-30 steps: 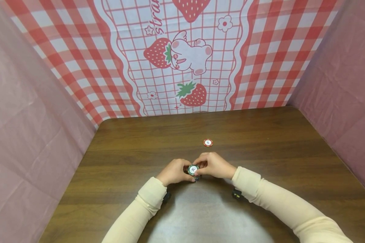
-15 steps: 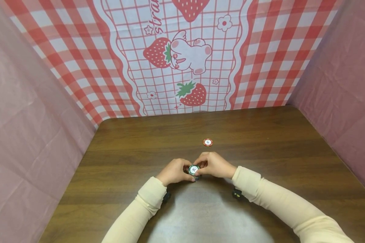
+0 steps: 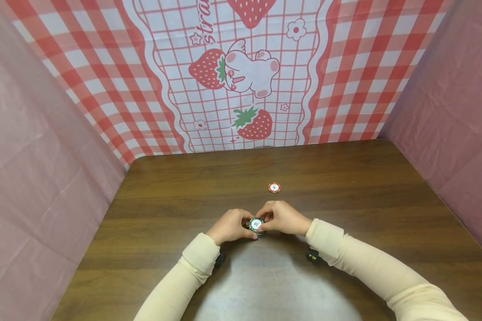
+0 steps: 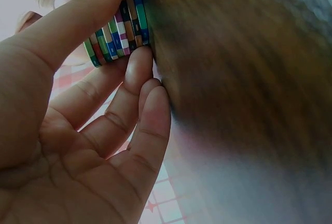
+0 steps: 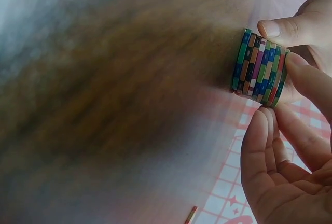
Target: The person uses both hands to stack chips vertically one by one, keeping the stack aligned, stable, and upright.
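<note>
A stack of poker chips (image 5: 259,68) in several colours stands on the table, its layered rims also showing in the left wrist view. On top is a green chip (image 3: 256,224) with a white centre marked 20. My left hand (image 3: 230,226) grips the stack from the left, thumb on the near side and fingers on the far side. From the right, my right hand (image 3: 283,218) pinches the top green chip between thumb and fingertips at its rim. Farther back, a red poker chip (image 3: 274,187) marked 5 lies flat on the table.
The wooden table (image 3: 176,183) ends at a red checked cloth (image 3: 345,67) with strawberry prints behind it. Pink cloth (image 3: 446,111) hangs along both sides. A small dark device (image 3: 312,255) sits at the right wrist.
The top green chip has shifted slightly to the right and turned a little, so it lines up more closely over the stack. Both hands stay in nearly the same place.
</note>
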A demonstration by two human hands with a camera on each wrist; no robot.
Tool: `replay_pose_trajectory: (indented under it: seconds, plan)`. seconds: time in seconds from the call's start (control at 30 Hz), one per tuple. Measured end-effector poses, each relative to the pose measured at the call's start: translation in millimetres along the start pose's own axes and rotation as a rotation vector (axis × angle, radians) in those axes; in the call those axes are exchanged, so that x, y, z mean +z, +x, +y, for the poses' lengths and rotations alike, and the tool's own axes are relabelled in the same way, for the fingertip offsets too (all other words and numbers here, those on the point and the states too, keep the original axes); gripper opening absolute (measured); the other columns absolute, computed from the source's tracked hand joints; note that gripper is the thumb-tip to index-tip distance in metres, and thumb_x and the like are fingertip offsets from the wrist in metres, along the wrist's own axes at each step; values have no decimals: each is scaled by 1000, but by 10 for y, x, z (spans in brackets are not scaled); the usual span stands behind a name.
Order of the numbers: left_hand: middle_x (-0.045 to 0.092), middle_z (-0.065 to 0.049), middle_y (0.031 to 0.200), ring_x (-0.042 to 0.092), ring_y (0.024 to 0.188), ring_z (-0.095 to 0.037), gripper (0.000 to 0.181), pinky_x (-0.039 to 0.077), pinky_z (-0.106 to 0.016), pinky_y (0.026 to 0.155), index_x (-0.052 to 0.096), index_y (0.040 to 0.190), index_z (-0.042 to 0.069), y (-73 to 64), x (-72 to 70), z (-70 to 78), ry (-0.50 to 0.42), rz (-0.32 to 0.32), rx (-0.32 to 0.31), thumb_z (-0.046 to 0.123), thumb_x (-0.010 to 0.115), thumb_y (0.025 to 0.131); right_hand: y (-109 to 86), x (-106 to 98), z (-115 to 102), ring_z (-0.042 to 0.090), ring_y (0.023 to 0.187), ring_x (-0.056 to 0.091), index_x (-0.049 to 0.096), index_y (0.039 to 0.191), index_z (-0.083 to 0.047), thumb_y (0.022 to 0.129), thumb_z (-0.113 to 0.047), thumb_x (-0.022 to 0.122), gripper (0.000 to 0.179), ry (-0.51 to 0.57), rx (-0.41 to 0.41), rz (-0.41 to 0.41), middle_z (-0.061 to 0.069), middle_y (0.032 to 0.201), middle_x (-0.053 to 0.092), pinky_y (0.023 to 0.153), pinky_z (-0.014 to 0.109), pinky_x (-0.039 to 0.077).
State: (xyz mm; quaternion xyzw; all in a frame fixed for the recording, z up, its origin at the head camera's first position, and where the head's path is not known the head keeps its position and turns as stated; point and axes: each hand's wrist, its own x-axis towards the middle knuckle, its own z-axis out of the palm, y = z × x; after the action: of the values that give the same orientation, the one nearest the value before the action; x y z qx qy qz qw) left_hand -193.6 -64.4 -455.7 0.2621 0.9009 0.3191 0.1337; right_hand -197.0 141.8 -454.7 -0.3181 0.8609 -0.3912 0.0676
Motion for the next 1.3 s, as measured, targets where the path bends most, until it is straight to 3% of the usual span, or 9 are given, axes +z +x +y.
replay_pose_trajectory:
  seconds: [0.37,0.9,1.3]
  plan:
    - [66,4,78,54,70,-5,30,44,-23,65,71,92,11,2,2,-3,26,2,4,22,88,70,4,-58,-7,3,76,60,73,101,-4,78,-16,82,27,41,16,14,5,89,68,69,20,53]
    - [67,4,79,55,71,-5,33,46,-22,67,73,96,10,16,22,-32,24,12,12,22,88,69,76,-346,105,14,83,66,67,118,-1,82,-18,79,41,104,69,235,17,103,71,73,24,53]
    - [67,4,78,54,71,-5,32,45,-22,68,73,96,10,6,16,-22,17,13,7,21,88,70,144,-513,329,23,90,69,61,126,1,84,-16,77,48,172,184,337,23,109,70,77,23,52]
